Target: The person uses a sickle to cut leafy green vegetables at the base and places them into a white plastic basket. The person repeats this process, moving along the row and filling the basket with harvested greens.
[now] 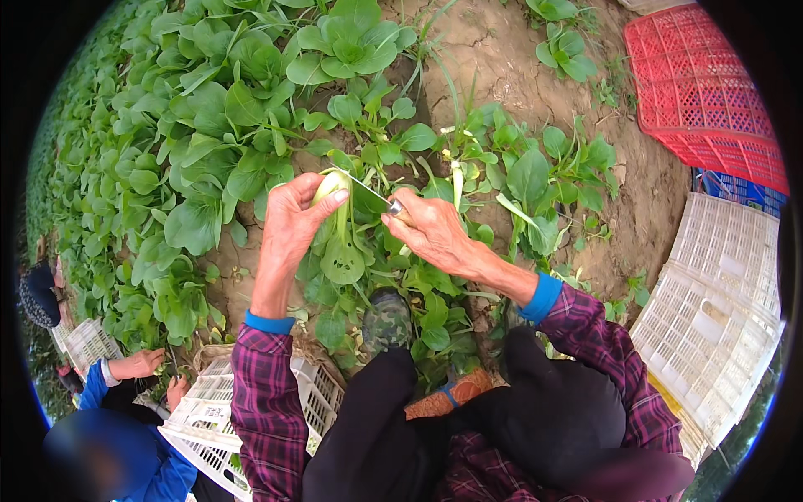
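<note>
My left hand holds a head of bok choy by its pale base, thumb on top; the leaves hang downward and one has small holes. My right hand grips the handle of a knife. The thin blade points up and left, and its tip is at the root end of the bok choy. Whether the edge touches the stem I cannot tell. Below both hands lie loose leaves and cut stalks on the soil.
Bok choy plants grow densely at the left. A red plastic crate and white plastic crates stand at the right. A co-worker in blue works at lower left beside another white crate. My camouflage shoe is among the leaves.
</note>
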{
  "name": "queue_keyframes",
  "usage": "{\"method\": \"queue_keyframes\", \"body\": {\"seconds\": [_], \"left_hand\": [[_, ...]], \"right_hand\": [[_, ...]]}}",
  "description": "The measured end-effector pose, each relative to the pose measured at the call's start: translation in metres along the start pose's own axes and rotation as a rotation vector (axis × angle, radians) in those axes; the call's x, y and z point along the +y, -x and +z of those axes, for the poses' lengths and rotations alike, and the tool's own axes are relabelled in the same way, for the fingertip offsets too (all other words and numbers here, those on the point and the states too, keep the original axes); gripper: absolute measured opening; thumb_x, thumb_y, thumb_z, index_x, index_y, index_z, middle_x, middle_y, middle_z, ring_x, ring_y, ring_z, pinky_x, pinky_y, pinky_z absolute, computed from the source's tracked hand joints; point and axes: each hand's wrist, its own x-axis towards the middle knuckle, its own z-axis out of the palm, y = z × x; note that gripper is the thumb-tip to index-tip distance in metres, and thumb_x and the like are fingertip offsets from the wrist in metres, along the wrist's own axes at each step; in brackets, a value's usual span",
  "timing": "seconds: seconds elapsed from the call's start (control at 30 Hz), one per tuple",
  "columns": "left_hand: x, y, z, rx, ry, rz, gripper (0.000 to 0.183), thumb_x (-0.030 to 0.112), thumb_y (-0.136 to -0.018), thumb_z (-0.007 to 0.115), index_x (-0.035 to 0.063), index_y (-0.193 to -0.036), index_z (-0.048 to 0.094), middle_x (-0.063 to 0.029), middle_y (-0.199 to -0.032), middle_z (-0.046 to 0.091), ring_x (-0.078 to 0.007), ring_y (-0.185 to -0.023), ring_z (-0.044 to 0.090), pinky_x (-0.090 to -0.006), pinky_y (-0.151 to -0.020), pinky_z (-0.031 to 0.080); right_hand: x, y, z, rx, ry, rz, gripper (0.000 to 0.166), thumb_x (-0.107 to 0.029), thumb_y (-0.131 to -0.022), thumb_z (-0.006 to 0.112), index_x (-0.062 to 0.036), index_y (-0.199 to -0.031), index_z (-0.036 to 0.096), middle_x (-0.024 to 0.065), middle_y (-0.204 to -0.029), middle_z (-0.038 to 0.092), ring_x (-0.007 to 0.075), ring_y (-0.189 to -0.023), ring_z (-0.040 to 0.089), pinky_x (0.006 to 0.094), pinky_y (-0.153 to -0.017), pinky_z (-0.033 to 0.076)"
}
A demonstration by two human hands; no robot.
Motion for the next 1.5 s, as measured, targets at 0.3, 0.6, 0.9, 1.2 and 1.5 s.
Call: {"method": "queue_keyframes", "body": {"seconds": [0.3,0.6,0.9,1.2,1.5], "left_hand": [[-0.007,-0.004,0.002,-0.006,-0.011,-0.049,0.025,0.019,-0.089,0.073,-0.0024,-0.102,0.069,0.0017,-0.086,0.067,-0.0036,-0.076,0.055,-0.0224,-0.069,0.044],[0.003,-0.001,0.007,-0.133,0.246,-0.108,0.024,0.017,-0.089,0.072,-0.0013,-0.105,0.069,-0.0003,-0.088,0.069,-0.0052,-0.074,0.062,-0.0225,-0.068,0.05],[0.015,-0.006,0.022,-0.286,0.333,-0.153,0.025,0.015,-0.092,0.068,-0.0018,-0.111,0.067,-0.0017,-0.093,0.071,-0.0055,-0.079,0.064,-0.0212,-0.073,0.052],[-0.006,-0.008,0.026,-0.251,0.266,-0.206,0.025,0.019,-0.092,0.07,0.0003,-0.108,0.067,-0.0012,-0.093,0.07,-0.005,-0.08,0.063,-0.0205,-0.073,0.05],[-0.011,-0.008,0.031,-0.22,0.134,-0.167,0.033,0.016,-0.087,0.074,0.0004,-0.113,0.061,-0.0035,-0.102,0.068,-0.0094,-0.095,0.061,-0.0276,-0.087,0.046]], "right_hand": [[0.009,-0.002,0.009,0.03,0.033,-0.071,0.021,-0.018,-0.095,0.06,-0.003,-0.091,0.045,0.0097,-0.059,0.044,0.0269,-0.049,0.043,0.0406,-0.049,0.035],[0.011,-0.005,0.007,0.001,-0.013,0.041,0.025,-0.019,-0.095,0.059,-0.001,-0.088,0.043,0.0131,-0.06,0.044,0.0275,-0.052,0.042,0.0407,-0.05,0.035],[0.009,-0.024,-0.035,0.081,-0.668,0.246,0.025,-0.02,-0.094,0.067,-0.0018,-0.109,0.06,0.0011,-0.071,0.062,0.0025,-0.046,0.044,0.0204,-0.04,0.03],[0.001,-0.027,-0.027,-0.079,-0.772,0.291,0.029,-0.013,-0.085,0.068,0.0023,-0.108,0.061,0.0022,-0.07,0.062,0.004,-0.046,0.048,0.0213,-0.04,0.035],[0.007,-0.028,-0.017,-0.069,-0.779,0.404,0.024,-0.019,-0.085,0.072,0.0005,-0.095,0.063,0.0043,-0.069,0.063,0.0051,-0.044,0.049,0.0212,-0.036,0.034]]}}
